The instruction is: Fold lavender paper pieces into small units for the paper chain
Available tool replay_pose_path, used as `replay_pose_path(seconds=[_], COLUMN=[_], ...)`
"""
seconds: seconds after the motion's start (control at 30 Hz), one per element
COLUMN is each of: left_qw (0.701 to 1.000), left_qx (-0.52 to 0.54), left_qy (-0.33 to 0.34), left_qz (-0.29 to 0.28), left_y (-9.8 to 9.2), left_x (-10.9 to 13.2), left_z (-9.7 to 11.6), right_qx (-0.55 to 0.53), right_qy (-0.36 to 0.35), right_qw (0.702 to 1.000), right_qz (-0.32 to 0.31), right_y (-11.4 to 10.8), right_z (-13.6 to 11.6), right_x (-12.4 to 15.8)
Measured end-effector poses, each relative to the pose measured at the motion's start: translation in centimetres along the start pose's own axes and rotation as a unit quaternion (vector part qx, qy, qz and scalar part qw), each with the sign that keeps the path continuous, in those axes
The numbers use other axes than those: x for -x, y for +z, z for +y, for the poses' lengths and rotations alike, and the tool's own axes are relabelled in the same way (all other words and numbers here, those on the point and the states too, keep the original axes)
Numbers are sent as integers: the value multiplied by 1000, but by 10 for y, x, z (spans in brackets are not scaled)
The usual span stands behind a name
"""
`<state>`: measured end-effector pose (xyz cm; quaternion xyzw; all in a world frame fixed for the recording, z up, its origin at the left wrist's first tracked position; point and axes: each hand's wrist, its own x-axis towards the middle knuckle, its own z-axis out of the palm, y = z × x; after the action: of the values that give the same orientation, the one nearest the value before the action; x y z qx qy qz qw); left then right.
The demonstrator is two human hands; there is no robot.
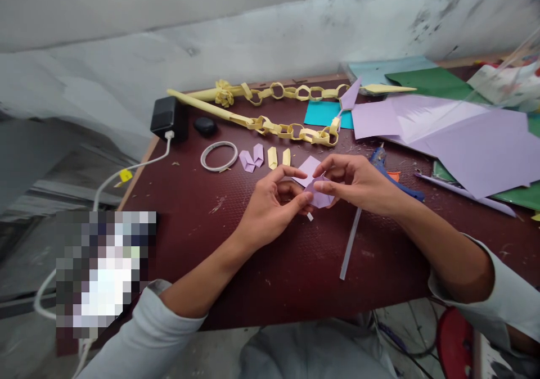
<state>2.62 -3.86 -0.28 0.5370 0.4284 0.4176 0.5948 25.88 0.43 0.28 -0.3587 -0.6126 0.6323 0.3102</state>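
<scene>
Where the bench (253, 289) reaches its near left corner, a blurred-out device (112, 278) lies; can't make out more. In from the near edge, a translucent stick (350, 247) slants until it disappears beneath the right hand (354, 182). Both hands meet mid-bench over a folded purple piece (321, 196): right pinches it between thumb and fingers, left hand (272, 204) grips its near left edge by thumb and fingers. Two-sided hold probably keeps the creases tight. Held low, likely so the bench can steady the work.

Just beyond, a purple square (311, 167), partly covered by the fingers. Leftward in a row: yellow folded pieces (272, 158), small purple pieces (247, 161), tape ring (203, 158); set aside, I'd judge, to stay within reach. Right of the hands, a blue tool (409, 192) crowds the right forearm, with purple sheets (485, 154) spread toward the right edge.

Along the far edge, a yellow paper chain (265, 94) limits room behind; black adapter (163, 114) by the left edge, green sheet (434, 79) far right.
</scene>
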Motion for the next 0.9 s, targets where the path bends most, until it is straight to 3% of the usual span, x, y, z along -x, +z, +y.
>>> replay_pose_path(seconds=[0.17, 0.9], left_qw=[1000, 1000], left_qx=[1, -3], left_qy=[-8, -6], left_qz=[-2, -11], left_y=[1, 2], left_x=[0, -2], left_z=[-1, -1], right_qx=[6, 24], right_qy=[2, -19], right_qw=[1000, 999], right_qz=[-28, -25], right_y=[3, 7], right_z=[0, 2], right_x=[-1, -3])
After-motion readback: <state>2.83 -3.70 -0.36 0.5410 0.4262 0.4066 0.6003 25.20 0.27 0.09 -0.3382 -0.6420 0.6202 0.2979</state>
